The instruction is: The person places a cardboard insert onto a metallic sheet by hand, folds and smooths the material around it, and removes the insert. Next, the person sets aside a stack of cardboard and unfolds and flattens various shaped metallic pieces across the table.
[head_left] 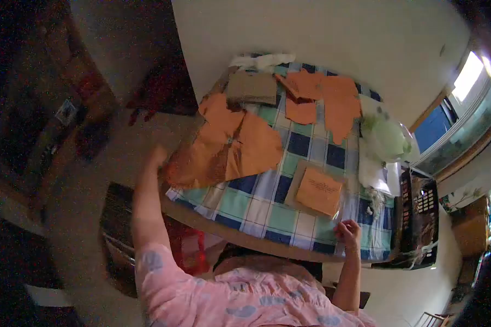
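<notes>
My left hand (pixel 159 158) is at the left edge of the table, beside a large orange-brown sheet (pixel 229 147); it is blurred, and its fingers cannot be made out. My right hand (pixel 348 231) is over the front right of the checked cloth (pixel 267 212), fingers curled, just below a square brown packet (pixel 319 191) with printed text. Whatever it may hold is too small to name. More orange-brown pieces (pixel 341 103) lie at the back, next to a folded grey-brown piece (pixel 252 88).
A pale green translucent bag (pixel 387 139) rests at the table's right side. Beyond it stands a black crate (pixel 420 218). A white cloth (pixel 262 61) lies at the back edge against the wall. A red stool (pixel 193 250) is under the front left edge.
</notes>
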### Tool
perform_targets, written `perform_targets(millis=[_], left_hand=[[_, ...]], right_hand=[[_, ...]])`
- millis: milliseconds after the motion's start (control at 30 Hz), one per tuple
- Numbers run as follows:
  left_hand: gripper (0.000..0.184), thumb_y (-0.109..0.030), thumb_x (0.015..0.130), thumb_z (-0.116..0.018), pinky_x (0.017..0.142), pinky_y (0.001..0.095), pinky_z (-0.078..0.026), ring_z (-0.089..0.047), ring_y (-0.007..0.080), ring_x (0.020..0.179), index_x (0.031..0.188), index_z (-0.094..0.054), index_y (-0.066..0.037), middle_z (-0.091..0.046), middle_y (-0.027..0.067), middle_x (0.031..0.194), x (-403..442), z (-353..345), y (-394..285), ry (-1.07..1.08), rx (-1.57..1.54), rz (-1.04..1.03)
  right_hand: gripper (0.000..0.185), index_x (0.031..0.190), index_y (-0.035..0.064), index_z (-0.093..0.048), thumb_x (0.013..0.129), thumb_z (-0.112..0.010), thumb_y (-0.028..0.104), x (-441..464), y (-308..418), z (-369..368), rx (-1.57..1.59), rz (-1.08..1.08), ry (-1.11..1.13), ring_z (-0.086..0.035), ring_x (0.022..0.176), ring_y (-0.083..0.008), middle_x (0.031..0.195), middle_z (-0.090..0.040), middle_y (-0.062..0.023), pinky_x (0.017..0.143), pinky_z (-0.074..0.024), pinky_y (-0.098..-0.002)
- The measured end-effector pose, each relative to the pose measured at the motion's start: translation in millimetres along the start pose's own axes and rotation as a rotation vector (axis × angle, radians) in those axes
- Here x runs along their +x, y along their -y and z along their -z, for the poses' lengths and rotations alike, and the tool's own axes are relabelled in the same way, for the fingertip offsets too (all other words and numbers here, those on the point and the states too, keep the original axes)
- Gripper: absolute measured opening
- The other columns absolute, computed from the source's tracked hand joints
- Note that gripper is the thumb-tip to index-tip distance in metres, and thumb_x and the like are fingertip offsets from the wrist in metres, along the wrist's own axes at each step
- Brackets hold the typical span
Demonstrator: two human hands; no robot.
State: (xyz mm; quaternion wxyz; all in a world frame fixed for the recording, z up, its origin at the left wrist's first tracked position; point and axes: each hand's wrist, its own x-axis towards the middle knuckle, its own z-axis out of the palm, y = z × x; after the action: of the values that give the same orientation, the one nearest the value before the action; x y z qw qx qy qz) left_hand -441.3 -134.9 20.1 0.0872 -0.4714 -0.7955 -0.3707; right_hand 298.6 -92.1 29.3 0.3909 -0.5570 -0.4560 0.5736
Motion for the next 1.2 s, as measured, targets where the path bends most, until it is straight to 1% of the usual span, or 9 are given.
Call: perform_targets(millis=[33,100,533,667,767,867,900,1000,1200], left_hand=[[0.031,-0.019,0.090,-0.050,0.104,0.0385,-0.033,-0.046,0.0287,0.122,0.118,-0.052,-0.006,-0.052,0.0117,0.130,-7,-13,20,-0.016,0.523,-0.015],[0.029,-0.018,0.090,-0.051,0.101,0.0361,-0.035,-0.050,0.0243,0.117,0.117,-0.052,-0.007,-0.055,0.0111,0.126,16,-25,63,0.230,0.186,0.471],[0.026,-0.022,0.088,-0.054,0.082,0.0409,-0.044,-0.058,0.0300,0.094,0.109,-0.056,-0.005,-0.059,0.0154,0.101,51,25,24,0.432,0.347,0.345],[0.026,-0.023,0.088,-0.055,0.077,0.0427,-0.046,-0.060,0.0323,0.088,0.105,-0.058,-0.004,-0.060,0.0167,0.094,38,50,-72,0.159,0.374,0.137],[0.026,-0.027,0.087,-0.057,0.068,0.0440,-0.047,-0.062,0.0334,0.077,0.099,-0.059,-0.004,-0.062,0.0157,0.083,-22,12,-179,0.072,0.003,-0.058],[0.027,-0.019,0.077,-0.068,0.074,0.0415,-0.046,-0.058,0.0302,0.093,0.099,-0.057,-0.008,-0.060,0.0129,0.098,-112,-42,-256,0.394,-0.347,-0.340],[0.034,-0.018,0.070,-0.073,0.082,0.0416,-0.045,-0.056,0.0300,0.099,0.099,-0.058,-0.010,-0.060,0.0113,0.105,-127,-37,-292,0.421,-0.388,-0.675],[0.055,-0.030,0.066,-0.078,0.102,0.0437,-0.035,-0.049,0.0272,0.117,0.113,-0.055,-0.012,-0.053,0.0093,0.122,-193,-39,-345,0.677,-0.448,-0.812],[0.050,-0.027,0.072,-0.075,0.102,0.0464,-0.035,-0.046,0.0293,0.120,0.116,-0.055,-0.014,-0.051,0.0094,0.126,-241,-45,-359,0.658,-0.365,-0.748]], right_hand=[[0.015,0.087,0.0054,-0.056,0.085,-0.065,0.017,2,-3,1,0.008,0.005,-0.024,-0.052,0.050,-0.0100,0.070,-0.062,-0.0057,0.041,-0.0405,-0.0224],[0.017,0.092,0.0048,-0.056,0.085,-0.065,0.016,9,-8,1,0.037,0.054,-0.033,-0.052,0.052,-0.0097,0.070,-0.061,-0.0050,0.043,-0.0411,-0.0222],[0.036,0.111,0.0090,-0.058,0.077,-0.062,-0.003,-20,3,7,-0.078,0.055,0.174,-0.055,0.085,-0.0098,0.096,-0.057,-0.0019,0.070,-0.0454,-0.0235],[0.036,0.106,0.0096,-0.060,0.072,-0.063,-0.002,-25,11,-5,-0.867,0.520,-0.033,-0.056,0.089,-0.0208,0.095,-0.056,-0.0082,0.076,-0.0474,-0.0318],[0.032,0.101,0.0088,-0.062,0.071,-0.063,-0.003,-25,29,-18,-0.997,0.800,-0.135,-0.056,0.099,-0.0284,0.106,-0.057,-0.0137,0.082,-0.0471,-0.0368],[0.026,0.099,0.0080,-0.065,0.074,-0.063,-0.001,-14,21,-12,-0.948,0.855,-0.040,-0.056,0.105,-0.0287,0.113,-0.060,-0.0093,0.090,-0.0431,-0.0371],[0.027,0.098,0.0080,-0.065,0.073,-0.064,-0.002,-9,16,-10,-0.848,0.807,0.007,-0.055,0.108,-0.0279,0.113,-0.061,-0.0087,0.092,-0.0424,-0.0368],[0.026,0.096,0.0067,-0.065,0.073,-0.064,-0.005,-5,8,0,-0.623,0.697,0.099,-0.055,0.110,-0.0270,0.111,-0.063,-0.0077,0.092,-0.0423,-0.0365],[0.023,0.095,0.0053,-0.064,0.074,-0.061,-0.005,-26,29,-2,-0.658,0.690,0.089,-0.058,0.104,-0.0279,0.103,-0.065,-0.0091,0.089,-0.0441,-0.0367]])
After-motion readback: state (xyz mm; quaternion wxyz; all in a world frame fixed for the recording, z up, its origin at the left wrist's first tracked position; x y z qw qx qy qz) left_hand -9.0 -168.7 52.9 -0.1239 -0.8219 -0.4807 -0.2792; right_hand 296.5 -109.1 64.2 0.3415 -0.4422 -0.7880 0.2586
